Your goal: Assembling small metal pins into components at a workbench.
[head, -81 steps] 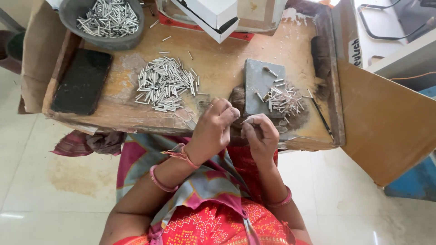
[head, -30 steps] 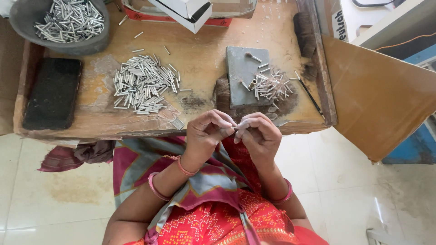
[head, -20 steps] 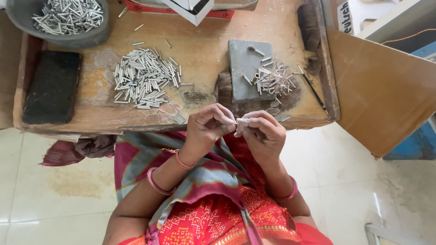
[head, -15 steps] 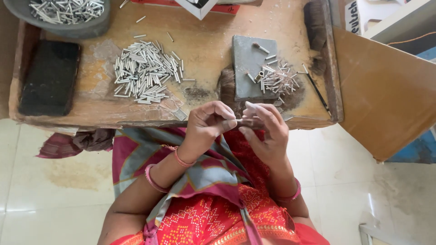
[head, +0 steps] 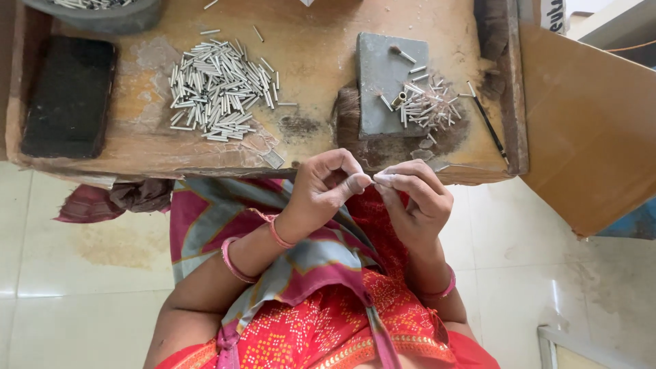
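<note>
Black flat pad [head: 68, 96] at table's left end, grey bowl [head: 109, 14], brown cardboard panel [head: 588, 130]

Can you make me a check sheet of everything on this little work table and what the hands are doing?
Surface: worn wooden table, stained and chipped.
Job's things: big pile of small silver tubes; smaller pile on a grey slab.
Clutter: black pad, grey bowl, thin dark stick, cloth.
Hands: left hand and right hand meet fingertip to fingertip, pinching something too small to tell.
Cables: nothing seen.
Surroundings: pale tiled floor, brown board.
</note>
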